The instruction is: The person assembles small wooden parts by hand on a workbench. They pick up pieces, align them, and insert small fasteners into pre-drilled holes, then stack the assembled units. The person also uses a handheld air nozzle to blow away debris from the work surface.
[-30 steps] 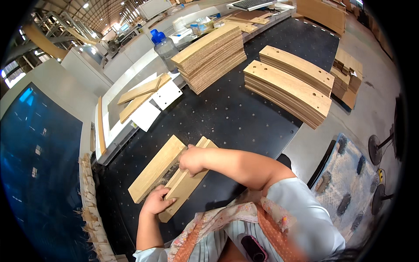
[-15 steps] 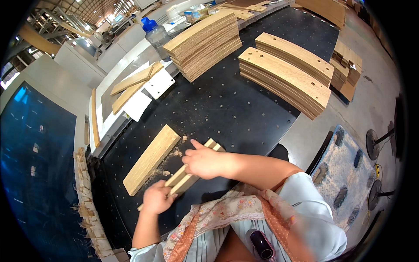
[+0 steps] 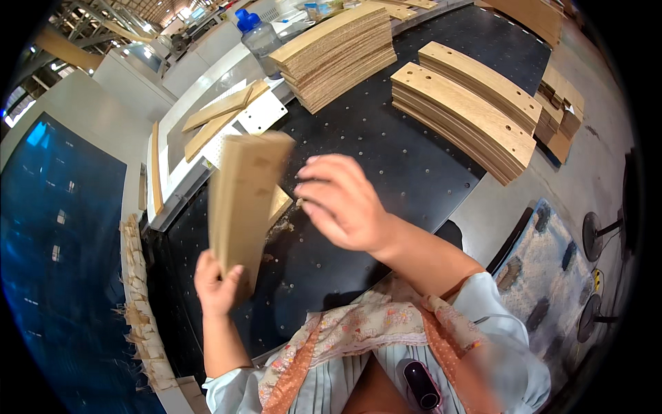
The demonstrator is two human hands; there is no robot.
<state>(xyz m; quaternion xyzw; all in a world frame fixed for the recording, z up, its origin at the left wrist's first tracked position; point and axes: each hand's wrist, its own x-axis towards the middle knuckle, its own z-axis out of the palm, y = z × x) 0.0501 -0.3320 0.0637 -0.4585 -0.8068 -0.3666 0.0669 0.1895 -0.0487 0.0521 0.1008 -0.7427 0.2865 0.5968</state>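
My left hand (image 3: 219,286) is closed round the lower end of a light wooden board (image 3: 248,193), held raised and nearly upright. The board is blurred by motion, and whether it is one piece or two together I cannot tell. My right hand (image 3: 345,203) hovers to the right of it, fingers apart, holding nothing. Behind the raised board, another wooden board (image 3: 281,205) lies on the black perforated table (image 3: 358,241), mostly hidden. Sawdust (image 3: 286,224) is scattered beside it.
A tall stack of curved boards (image 3: 334,58) stands at the back, near a blue-capped bottle (image 3: 258,41). Two stacks of drilled curved pieces (image 3: 462,117) sit far right. Wood strips (image 3: 210,127) lie on the white ledge at left. A dusty mat (image 3: 541,276) is on the floor.
My left hand has lifted the wood off the table and tipped it upright. My right hand has let go of it and moved up and right, its fingers now spread.
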